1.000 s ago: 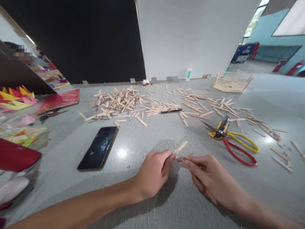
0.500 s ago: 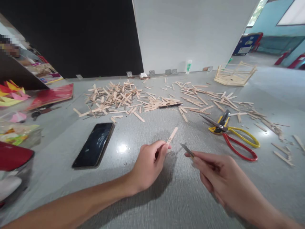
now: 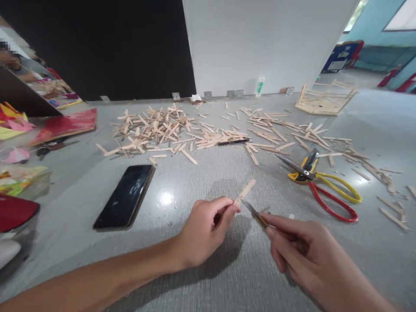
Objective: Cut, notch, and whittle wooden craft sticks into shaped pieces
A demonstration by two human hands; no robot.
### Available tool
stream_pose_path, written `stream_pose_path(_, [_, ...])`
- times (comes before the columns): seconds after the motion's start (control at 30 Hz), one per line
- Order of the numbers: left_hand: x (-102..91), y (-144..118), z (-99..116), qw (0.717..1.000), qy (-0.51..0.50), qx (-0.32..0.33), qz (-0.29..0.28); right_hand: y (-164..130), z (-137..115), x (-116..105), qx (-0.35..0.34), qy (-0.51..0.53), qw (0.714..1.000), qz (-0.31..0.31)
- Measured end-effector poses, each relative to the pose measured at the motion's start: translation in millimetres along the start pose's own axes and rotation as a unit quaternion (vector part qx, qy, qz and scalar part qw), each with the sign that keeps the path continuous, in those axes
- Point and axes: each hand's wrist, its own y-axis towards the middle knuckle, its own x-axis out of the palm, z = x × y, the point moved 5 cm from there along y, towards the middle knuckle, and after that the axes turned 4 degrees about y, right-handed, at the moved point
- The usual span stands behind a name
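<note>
My left hand (image 3: 208,227) pinches a flat wooden craft stick (image 3: 246,190) between thumb and fingers, its free end pointing up and to the right. Small dark marks show on the stick near my fingertips. A utility knife (image 3: 256,214) with a yellowish body is gripped in my right hand (image 3: 302,247). The knife's blade tip is at the stick's lower edge, close to my left fingertips; whether it touches I cannot tell. Beyond both hands lies a heap of loose craft sticks (image 3: 156,128), with a black pen (image 3: 234,142) among more sticks to its right.
A smartphone (image 3: 125,197) lies left of my hands. Scissors with a red and a yellow handle (image 3: 336,197) rest at the right. A glue tube (image 3: 260,86) stands by the white panel (image 3: 260,43). A stick-built frame (image 3: 326,102) sits at the back right. A person is partly visible far left.
The knife has come left to the craft stick, its blade now beside it. The stick has tipped further to the right in my left hand. The whole view has shifted slightly.
</note>
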Motion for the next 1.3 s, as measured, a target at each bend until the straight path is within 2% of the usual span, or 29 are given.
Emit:
stream_pose_path(0.33, [2.2,0.1,3.4,0.998,0.044,0.034,-0.024,0.8,1.8,2.8,0.017,0.016,1.000,0.019])
stream_pose_path(0.47, [5.6,-0.9,2.8,0.996,0.067,0.043,-0.027,2.1,-0.6,6.2,0.053,0.072,0.996,0.002])
stream_pose_path(0.7, [9.8,-1.1,0.8,0.991,0.120,0.054,-0.024,1.8,0.6,9.4,0.122,0.201,0.972,-0.004])
stream_pose_path(0.9, [12.9,-2.0,-0.9,0.983,0.167,0.062,-0.034,2.6,7.9,15.9,0.139,0.232,0.963,-0.011])
stream_pose_path(1.07, [17.1,-4.4,-0.6,0.973,0.213,0.079,-0.045,-3.9,16.7,32.2,0.206,0.272,0.940,-0.025])
stream_pose_path(1.3, [22.2,-6.7,-1.6,0.958,0.249,0.134,-0.056,-4.2,10.4,39.4,0.243,0.314,0.916,-0.061])
